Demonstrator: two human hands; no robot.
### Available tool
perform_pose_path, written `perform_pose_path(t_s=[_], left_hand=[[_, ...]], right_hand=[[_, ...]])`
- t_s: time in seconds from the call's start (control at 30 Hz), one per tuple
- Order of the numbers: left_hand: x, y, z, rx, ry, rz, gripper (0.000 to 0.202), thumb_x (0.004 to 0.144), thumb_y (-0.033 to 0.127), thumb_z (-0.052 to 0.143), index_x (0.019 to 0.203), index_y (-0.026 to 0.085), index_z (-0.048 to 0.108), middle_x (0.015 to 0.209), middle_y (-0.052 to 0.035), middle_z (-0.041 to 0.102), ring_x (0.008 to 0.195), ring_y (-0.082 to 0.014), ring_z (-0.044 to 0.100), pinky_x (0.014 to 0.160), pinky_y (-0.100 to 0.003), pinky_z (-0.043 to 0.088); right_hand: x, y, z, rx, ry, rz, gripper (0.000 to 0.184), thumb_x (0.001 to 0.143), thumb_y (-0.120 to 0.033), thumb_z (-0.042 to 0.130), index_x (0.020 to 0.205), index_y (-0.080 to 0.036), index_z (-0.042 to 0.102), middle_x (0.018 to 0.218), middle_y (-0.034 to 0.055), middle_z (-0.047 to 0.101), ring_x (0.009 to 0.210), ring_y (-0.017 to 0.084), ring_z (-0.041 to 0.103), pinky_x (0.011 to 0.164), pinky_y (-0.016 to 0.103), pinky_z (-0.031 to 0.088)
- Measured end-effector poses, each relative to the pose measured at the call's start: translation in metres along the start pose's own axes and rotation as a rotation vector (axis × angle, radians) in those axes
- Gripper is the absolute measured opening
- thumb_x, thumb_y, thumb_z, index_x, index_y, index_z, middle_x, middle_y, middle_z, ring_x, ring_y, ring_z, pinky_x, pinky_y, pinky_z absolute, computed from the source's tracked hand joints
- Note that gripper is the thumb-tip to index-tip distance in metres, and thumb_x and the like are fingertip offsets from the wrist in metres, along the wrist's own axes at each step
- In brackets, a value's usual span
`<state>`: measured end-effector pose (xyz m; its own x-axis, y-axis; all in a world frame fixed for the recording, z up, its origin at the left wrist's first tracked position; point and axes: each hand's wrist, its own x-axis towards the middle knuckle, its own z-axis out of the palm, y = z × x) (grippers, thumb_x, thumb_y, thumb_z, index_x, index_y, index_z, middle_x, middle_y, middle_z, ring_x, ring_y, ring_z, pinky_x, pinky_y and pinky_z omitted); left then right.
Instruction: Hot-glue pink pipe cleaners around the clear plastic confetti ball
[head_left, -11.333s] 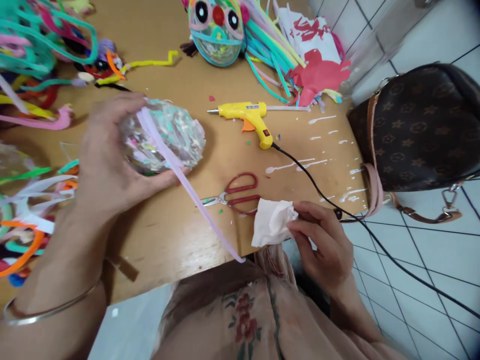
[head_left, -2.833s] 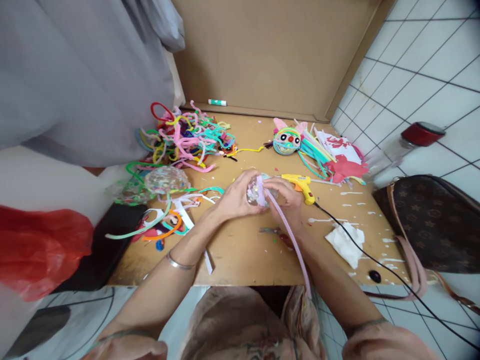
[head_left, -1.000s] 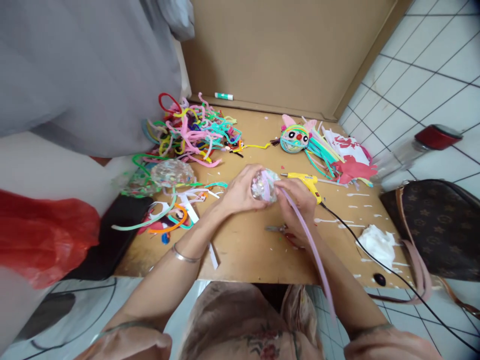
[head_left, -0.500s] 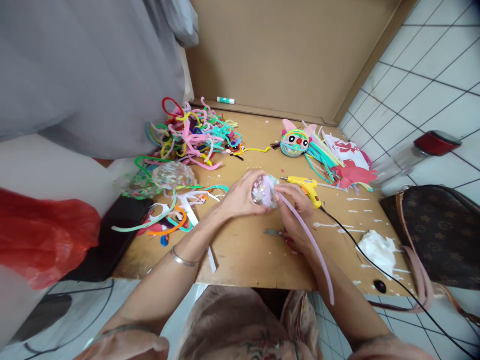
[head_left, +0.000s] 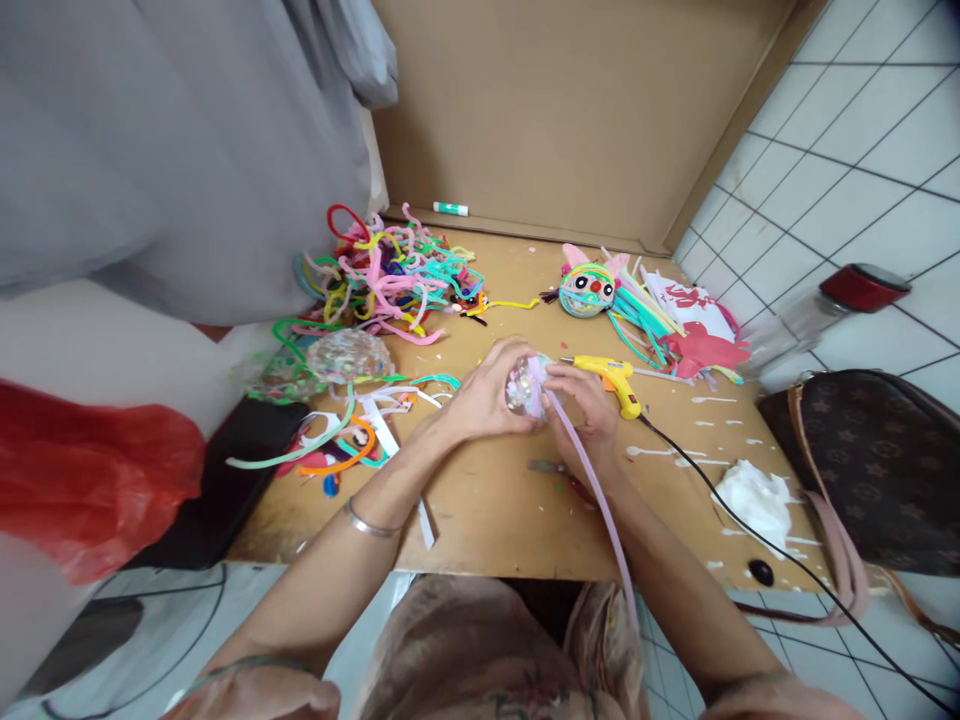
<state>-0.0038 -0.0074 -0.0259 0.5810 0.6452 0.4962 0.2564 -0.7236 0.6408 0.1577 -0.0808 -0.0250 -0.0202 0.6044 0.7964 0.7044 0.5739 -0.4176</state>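
Note:
My left hand (head_left: 491, 393) is wrapped round a small clear ball (head_left: 519, 388) with shiny bits in it and a lilac band across it. My right hand (head_left: 587, 408) pinches a lilac pipe cleaner (head_left: 592, 470) against the ball's right side. The loose end of that strip hangs down past my right forearm toward my lap. Partly hidden under the right hand lies a tool with red handles, perhaps pliers or scissors (head_left: 551, 468). A yellow glue gun (head_left: 613, 380) rests just right of the right hand.
A tangle of coloured pipe cleaners (head_left: 390, 270) lies back left, with a clear plastic piece (head_left: 350, 355) before it. A decorated face craft (head_left: 589, 290) sits back right. Crumpled tissue (head_left: 754, 500), a cable, a brown bag (head_left: 870, 460) and a red-capped bottle (head_left: 862, 287) are at right.
The lilac pipe cleaner's loose end has swung left and lower. My right hand has shifted slightly left against the ball, while my left hand keeps its hold.

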Motion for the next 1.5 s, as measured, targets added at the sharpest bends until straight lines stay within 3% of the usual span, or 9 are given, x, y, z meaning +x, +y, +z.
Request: perform_pose_path(t_s=[0.33,0.57,0.87,1.5], left_hand=[[-0.001,0.003,0.001,0.0,-0.011,-0.063,0.077,0.056,0.027,0.077,0.126,0.018,0.045,0.13,-0.014,0.056,0.119,-0.0303,0.058,0.104,-0.044,0.047],[0.0,0.006,-0.001,-0.015,-0.012,-0.03,0.075,0.056,0.025,0.076,0.125,0.019,0.045,0.13,-0.0136,0.056,0.12,-0.0306,0.058,0.104,-0.045,0.046],[0.0,0.004,0.002,-0.023,-0.004,-0.033,0.077,0.055,0.025,0.078,0.125,0.019,0.046,0.131,-0.0139,0.057,0.123,-0.0304,0.057,0.106,-0.046,0.046],[0.0,0.014,-0.001,-0.045,-0.02,-0.118,0.075,0.057,0.027,0.078,0.124,0.019,0.046,0.128,-0.0131,0.06,0.116,-0.0297,0.061,0.102,-0.047,0.048]], right_hand=[[-0.001,0.0,0.0,0.028,-0.033,0.023,0.011,0.09,-0.022,0.057,0.098,-0.026,0.062,0.108,0.005,0.07,0.1,0.021,0.063,0.09,0.041,0.049],[0.006,0.002,0.004,-0.022,-0.074,0.102,0.01,0.09,-0.03,0.054,0.098,-0.026,0.058,0.124,0.0058,0.064,0.119,0.025,0.055,0.102,0.047,0.04],[0.006,0.009,0.011,-0.07,-0.011,0.039,0.006,0.09,-0.027,0.054,0.095,-0.026,0.057,0.108,0.0034,0.071,0.106,0.023,0.06,0.094,0.043,0.042],[0.018,0.004,0.007,-0.08,-0.101,0.04,0.009,0.089,-0.026,0.049,0.095,-0.025,0.057,0.098,0.0045,0.069,0.097,0.024,0.059,0.089,0.041,0.039]])
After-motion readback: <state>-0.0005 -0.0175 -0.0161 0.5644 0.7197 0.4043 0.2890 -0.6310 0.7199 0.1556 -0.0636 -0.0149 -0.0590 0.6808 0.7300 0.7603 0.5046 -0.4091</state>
